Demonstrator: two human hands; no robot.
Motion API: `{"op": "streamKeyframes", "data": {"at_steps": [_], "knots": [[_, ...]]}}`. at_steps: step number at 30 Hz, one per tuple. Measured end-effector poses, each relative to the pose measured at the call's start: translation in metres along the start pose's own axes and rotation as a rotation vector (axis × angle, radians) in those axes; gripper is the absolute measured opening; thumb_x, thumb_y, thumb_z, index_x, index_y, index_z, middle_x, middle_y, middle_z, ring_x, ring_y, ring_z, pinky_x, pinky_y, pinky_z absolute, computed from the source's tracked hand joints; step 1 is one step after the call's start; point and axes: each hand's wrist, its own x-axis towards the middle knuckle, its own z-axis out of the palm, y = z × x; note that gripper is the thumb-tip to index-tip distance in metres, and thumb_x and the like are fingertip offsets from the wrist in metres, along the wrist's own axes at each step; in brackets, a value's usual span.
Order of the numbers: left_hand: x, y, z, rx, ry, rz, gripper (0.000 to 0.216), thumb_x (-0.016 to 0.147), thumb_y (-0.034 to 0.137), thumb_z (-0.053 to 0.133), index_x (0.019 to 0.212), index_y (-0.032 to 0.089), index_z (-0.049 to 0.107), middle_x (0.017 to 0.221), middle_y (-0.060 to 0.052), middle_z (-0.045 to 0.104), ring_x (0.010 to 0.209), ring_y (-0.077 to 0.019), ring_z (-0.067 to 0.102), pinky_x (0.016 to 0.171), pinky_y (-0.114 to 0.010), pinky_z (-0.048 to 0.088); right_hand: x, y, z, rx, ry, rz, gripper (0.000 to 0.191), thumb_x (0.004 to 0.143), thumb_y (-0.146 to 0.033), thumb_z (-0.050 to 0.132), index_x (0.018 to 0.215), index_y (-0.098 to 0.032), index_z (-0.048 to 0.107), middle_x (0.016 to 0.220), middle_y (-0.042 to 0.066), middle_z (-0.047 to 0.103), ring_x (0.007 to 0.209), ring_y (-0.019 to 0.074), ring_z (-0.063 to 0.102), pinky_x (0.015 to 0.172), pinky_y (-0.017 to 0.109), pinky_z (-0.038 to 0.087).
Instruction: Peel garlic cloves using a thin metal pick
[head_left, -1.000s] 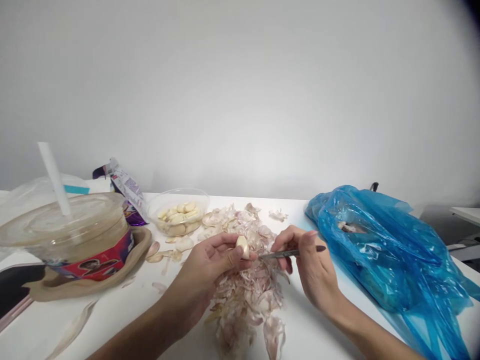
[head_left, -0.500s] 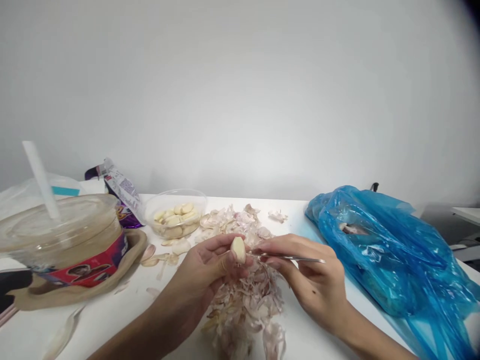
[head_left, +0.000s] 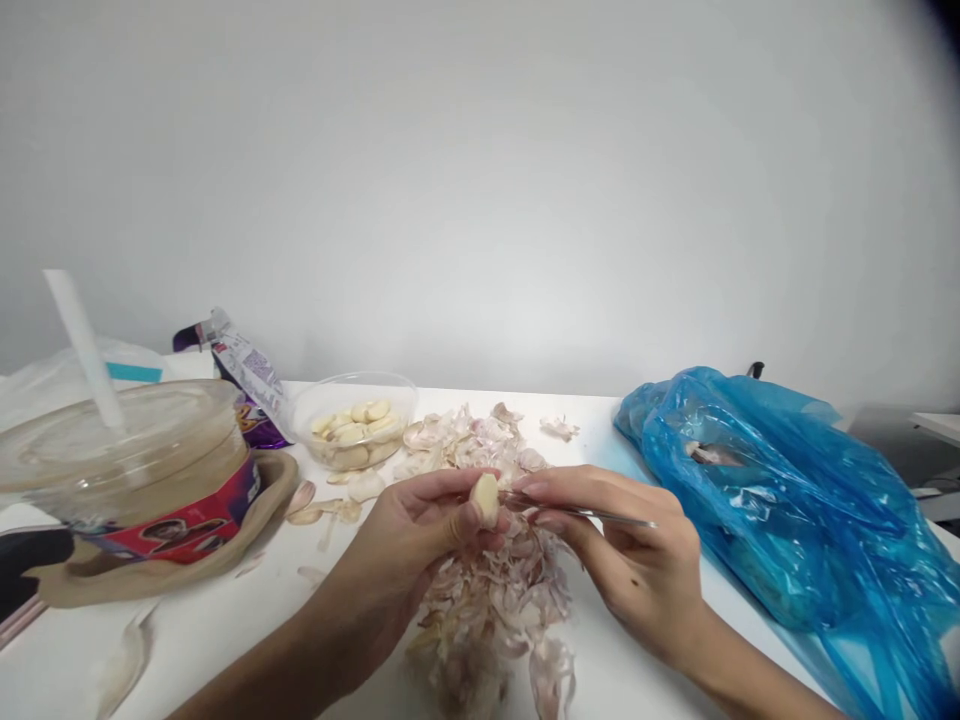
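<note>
Between the thumb and fingers of my left hand (head_left: 420,530) is a pale, mostly bare garlic clove (head_left: 487,499), held upright. My right hand (head_left: 630,550) pinches a thin metal tool (head_left: 611,517), whose handle end points right; its tip is hidden by the fingers beside the clove, so its exact kind does not show. Both hands meet above a heap of papery garlic skins (head_left: 517,610). Behind my left hand, a clear plastic bowl (head_left: 401,400) contains several peeled cloves (head_left: 352,432).
At left, a large lidded drink cup (head_left: 180,440) with a white straw (head_left: 82,345) stands in a cardboard holder (head_left: 277,490). A purple snack packet (head_left: 259,400) lies behind it. A blue plastic bag (head_left: 765,510) fills the right side. Unpeeled cloves (head_left: 302,500) lie near the holder.
The whole view has shifted slightly. The clove has tilted a little in my left hand, and both hands keep their grips close together.
</note>
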Motion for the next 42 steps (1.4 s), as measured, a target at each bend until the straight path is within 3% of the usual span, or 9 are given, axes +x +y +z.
{"op": "streamKeyframes", "data": {"at_steps": [7,21,34,42], "knots": [[-0.0012,-0.0017,-0.0020,0.071,0.006,0.067,0.019,0.070,0.018,0.067,0.089,0.017,0.071,0.068,-0.001,0.066,0.066,-0.0113,0.055,0.066,-0.020,0.045,0.0019,0.0002,-0.0010,-0.004,-0.049,0.008,0.022,0.081,-0.010,0.055,0.099,-0.021,0.062,0.089,0.004,0.067,0.083,0.0174,0.063,0.069,0.033,0.055],[0.0016,-0.0037,-0.0018,0.074,0.080,0.052,0.021,0.069,0.020,0.068,0.090,0.017,0.070,0.070,-0.001,0.068,0.071,-0.0126,0.056,0.071,-0.023,0.045,0.0008,0.0015,-0.0021,-0.068,-0.133,-0.055,0.025,0.080,-0.006,0.054,0.100,-0.018,0.060,0.096,0.005,0.066,0.089,0.0165,0.062,0.074,0.031,0.055],[0.0021,-0.0043,0.0004,0.031,0.092,0.054,0.024,0.061,0.022,0.075,0.085,0.017,0.071,0.064,-0.001,0.068,0.059,-0.0111,0.056,0.062,-0.022,0.045,-0.0035,0.0016,-0.0007,-0.081,-0.085,-0.061,0.026,0.079,-0.003,0.052,0.098,-0.019,0.061,0.092,0.003,0.067,0.083,0.0145,0.063,0.069,0.028,0.055],[0.0000,-0.0032,-0.0021,0.021,0.092,0.055,0.017,0.072,0.020,0.067,0.087,0.015,0.066,0.066,-0.001,0.067,0.064,-0.0109,0.058,0.067,-0.023,0.045,-0.0017,0.0005,0.0009,-0.049,-0.056,-0.082,0.028,0.076,0.001,0.053,0.098,-0.016,0.061,0.086,0.004,0.068,0.079,0.0139,0.063,0.066,0.025,0.054]]}}
